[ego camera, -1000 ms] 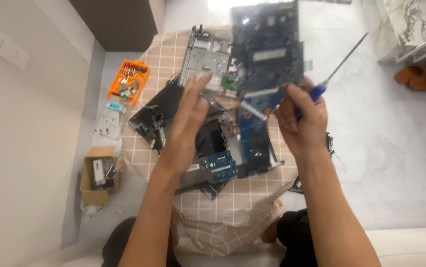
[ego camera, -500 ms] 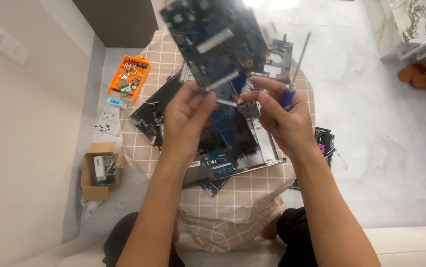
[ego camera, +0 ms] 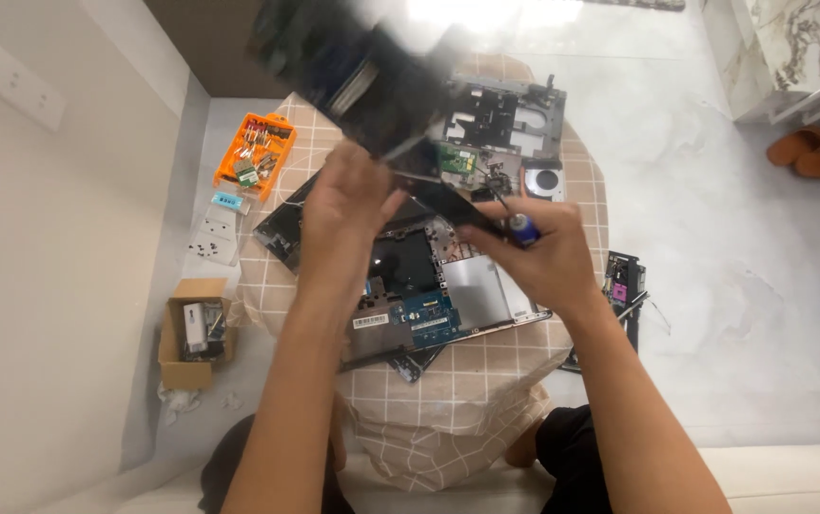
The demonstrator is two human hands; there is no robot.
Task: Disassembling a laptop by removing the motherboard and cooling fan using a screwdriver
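A: Fingers first. The left hand (ego camera: 345, 205) is curled shut, pinching the lower edge of the circuit board (ego camera: 353, 67). The right hand (ego camera: 545, 249) is closed round the blue-handled screwdriver (ego camera: 521, 227) while its fingertips touch the board's near corner.

B: And the change?

A: A second ago the board was upright and sharp at upper right, screwdriver shaft sticking out past it. Half a second ago it was centred above the hands. Now it swings up and left, tilted, a dark blur over the table's far edge (moving fast). My reading: it is free of the laptop chassis (ego camera: 448, 295) and being turned over for inspection.

B: What's unclear?

A: The board's face is smeared; no parts readable. The screwdriver shaft is hidden behind the fingers and board. Under the hands, the chassis middle is covered. The grey frame (ego camera: 515, 119) shows only in part. The orange parts tray (ego camera: 256, 152) and the cardboard box (ego camera: 186, 333) on the floor are too small to sort.
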